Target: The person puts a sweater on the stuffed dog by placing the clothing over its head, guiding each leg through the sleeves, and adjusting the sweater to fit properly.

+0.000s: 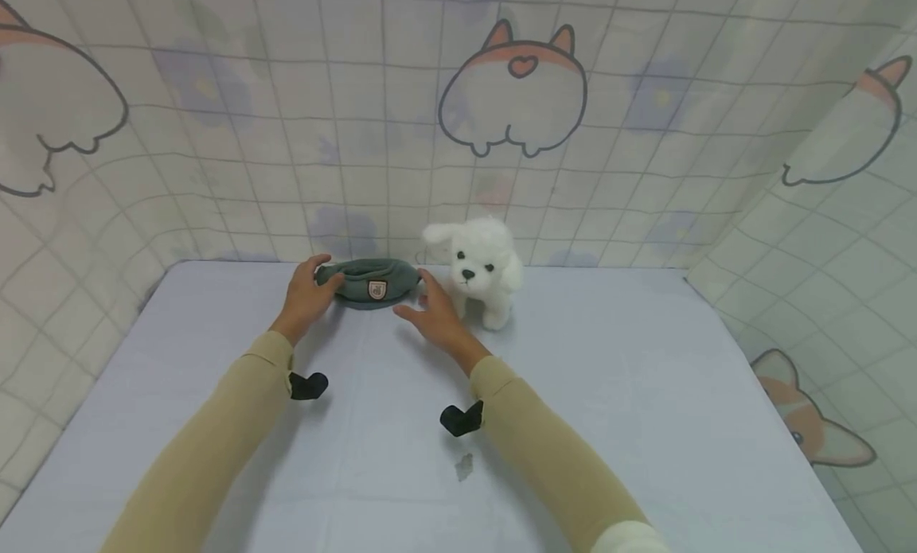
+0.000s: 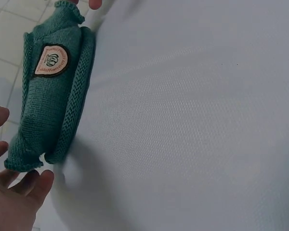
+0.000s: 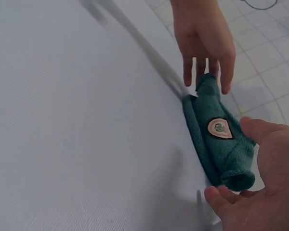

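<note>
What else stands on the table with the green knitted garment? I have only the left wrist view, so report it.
Observer: A white plush dog stands on the table, beside the right hand and to the right of the green knitted garment in the head view.
Operator: Describe the clothing.
Observer: Long beige sleeves, seen in the head view.
Operator: Inspect the garment's end by that hand.
Observer: In the right wrist view, the cuff there shows its hollow opening.
</note>
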The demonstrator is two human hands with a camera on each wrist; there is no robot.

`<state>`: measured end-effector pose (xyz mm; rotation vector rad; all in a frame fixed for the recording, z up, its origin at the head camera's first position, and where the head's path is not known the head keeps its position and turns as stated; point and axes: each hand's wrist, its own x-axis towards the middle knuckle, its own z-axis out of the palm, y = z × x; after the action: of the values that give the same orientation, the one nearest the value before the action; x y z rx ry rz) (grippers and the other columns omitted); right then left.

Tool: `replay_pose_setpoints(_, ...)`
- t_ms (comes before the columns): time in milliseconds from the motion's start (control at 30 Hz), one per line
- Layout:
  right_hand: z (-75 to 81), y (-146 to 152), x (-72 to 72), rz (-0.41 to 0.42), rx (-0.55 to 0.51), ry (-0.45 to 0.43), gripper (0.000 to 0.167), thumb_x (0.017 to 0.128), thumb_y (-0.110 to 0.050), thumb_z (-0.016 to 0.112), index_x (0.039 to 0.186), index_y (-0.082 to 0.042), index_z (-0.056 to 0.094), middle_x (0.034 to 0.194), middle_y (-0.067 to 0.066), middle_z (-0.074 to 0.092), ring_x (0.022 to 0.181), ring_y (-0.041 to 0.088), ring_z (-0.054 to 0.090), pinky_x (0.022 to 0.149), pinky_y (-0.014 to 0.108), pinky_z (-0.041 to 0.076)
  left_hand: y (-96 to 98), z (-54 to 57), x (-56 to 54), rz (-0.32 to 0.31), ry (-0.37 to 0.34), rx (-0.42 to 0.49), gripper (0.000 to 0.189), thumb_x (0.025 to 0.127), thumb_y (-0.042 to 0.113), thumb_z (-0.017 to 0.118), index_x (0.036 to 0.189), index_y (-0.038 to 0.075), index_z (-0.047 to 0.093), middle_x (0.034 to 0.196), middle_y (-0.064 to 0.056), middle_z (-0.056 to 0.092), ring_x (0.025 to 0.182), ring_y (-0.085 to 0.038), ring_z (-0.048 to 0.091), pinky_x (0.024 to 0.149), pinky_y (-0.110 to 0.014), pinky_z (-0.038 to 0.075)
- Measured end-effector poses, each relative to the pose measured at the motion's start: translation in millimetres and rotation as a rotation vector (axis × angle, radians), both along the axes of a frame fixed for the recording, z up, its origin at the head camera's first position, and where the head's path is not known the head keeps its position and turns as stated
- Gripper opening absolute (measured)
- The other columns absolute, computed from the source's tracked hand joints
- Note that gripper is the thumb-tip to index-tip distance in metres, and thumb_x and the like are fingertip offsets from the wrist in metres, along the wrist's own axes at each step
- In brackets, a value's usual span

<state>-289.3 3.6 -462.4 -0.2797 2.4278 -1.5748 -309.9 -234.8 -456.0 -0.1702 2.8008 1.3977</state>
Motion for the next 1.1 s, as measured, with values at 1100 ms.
replay_pose_setpoints(1100,1.6,10.7,8.0,-0.030,0.070,0.075,0.081,0.093,-0.033,0.065,0.155,-0.015,0.016,0.160,0.010,0.024,0.145,0.029,0.029,0.115,0.044,0.033,25.7,-15.9,-12.7,-0.181,-0.015,-0.160,0.046,0.087,0.012,0.062,0.131,0.003,0.053,0.133,-0.027,0.053,0.122,-0.042,0.049,0.105,-0.055,0.038)
